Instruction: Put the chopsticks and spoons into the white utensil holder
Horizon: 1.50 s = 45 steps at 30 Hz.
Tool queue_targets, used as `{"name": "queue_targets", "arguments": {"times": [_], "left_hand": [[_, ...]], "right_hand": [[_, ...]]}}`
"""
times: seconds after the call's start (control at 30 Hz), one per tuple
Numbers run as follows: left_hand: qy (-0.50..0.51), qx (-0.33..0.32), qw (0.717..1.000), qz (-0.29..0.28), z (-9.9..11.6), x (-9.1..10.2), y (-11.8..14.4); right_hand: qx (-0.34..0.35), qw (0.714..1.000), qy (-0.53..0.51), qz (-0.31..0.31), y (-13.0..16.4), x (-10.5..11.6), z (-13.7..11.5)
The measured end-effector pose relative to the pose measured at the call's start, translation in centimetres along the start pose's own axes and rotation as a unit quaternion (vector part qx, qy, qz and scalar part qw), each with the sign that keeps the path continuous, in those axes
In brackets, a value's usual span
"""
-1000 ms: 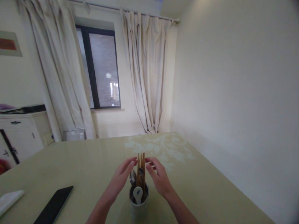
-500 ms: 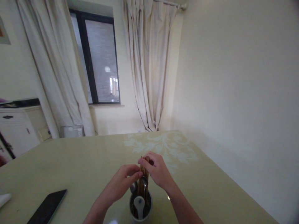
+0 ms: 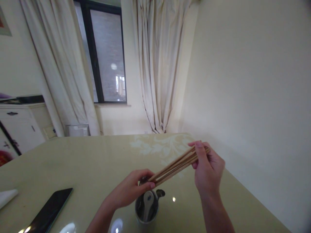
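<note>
Across the green table [image 3: 97, 168] from me, the right hand [image 3: 210, 171] is closed around the upper ends of the chopsticks [image 3: 175, 166]. Their long axis slants down leftward to the left hand [image 3: 128, 191], though I can't tell whether it grips them. Nearer that hand, below those lower ends, stands the cup [image 3: 146, 222], with a white spoon [image 3: 147, 202] inside.

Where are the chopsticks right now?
In the head view, the chopsticks slant just right of centre, their upper ends held in the right hand, their lower ends beside the left hand, near the cup.
</note>
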State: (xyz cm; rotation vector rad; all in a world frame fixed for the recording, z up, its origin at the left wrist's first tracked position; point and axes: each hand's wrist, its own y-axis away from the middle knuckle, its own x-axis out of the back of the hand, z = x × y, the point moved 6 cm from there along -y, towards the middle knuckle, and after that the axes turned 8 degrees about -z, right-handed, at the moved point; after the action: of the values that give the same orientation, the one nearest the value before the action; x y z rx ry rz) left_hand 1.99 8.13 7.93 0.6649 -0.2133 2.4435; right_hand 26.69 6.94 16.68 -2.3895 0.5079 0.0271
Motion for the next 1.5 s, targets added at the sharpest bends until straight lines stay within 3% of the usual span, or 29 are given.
{"name": "queue_targets", "arguments": {"times": [0.1,0.17,0.3,0.43,0.53,0.67,0.83,1.0,1.23,1.5], "left_hand": [[0.001,-0.002,0.999,0.032,-0.7,0.5,0.1],[0.030,-0.023,0.996,0.081,-0.8,1.2,0.3],[0.018,-0.066,0.979,0.193,0.8,2.8,1.3],[-0.139,-0.101,0.947,0.271,4.1,2.9,2.7],[-0.219,-0.085,0.946,0.222,5.1,1.9,2.6],[-0.152,-0.046,0.978,0.134,4.2,1.6,2.3],[-0.104,-0.051,0.982,0.149,3.7,2.4,2.7],[-0.143,-0.058,0.980,0.124,3.6,1.7,2.4],[-0.094,-0.054,0.993,0.049,4.2,0.8,3.2],[-0.041,-0.059,0.996,0.046,4.8,0.4,2.9]], "right_hand": [[0.008,0.996,-0.024,0.082,-0.4,1.4,0.4],[0.009,0.994,-0.029,0.105,-0.5,1.3,0.8],[-0.002,0.995,-0.047,0.087,0.4,-0.6,1.4],[-0.018,0.995,-0.086,0.045,2.9,-3.5,1.2],[-0.033,0.991,-0.125,-0.019,4.5,-5.6,0.9],[-0.042,0.988,-0.102,-0.108,4.3,-6.7,0.8],[0.061,0.994,-0.024,-0.087,2.8,-4.7,-0.5],[0.046,0.977,-0.024,-0.208,3.3,-5.5,-0.9],[0.071,0.984,0.023,-0.161,2.8,-5.1,-1.3],[0.038,0.987,-0.016,-0.155,3.0,-4.8,-0.9]]}}
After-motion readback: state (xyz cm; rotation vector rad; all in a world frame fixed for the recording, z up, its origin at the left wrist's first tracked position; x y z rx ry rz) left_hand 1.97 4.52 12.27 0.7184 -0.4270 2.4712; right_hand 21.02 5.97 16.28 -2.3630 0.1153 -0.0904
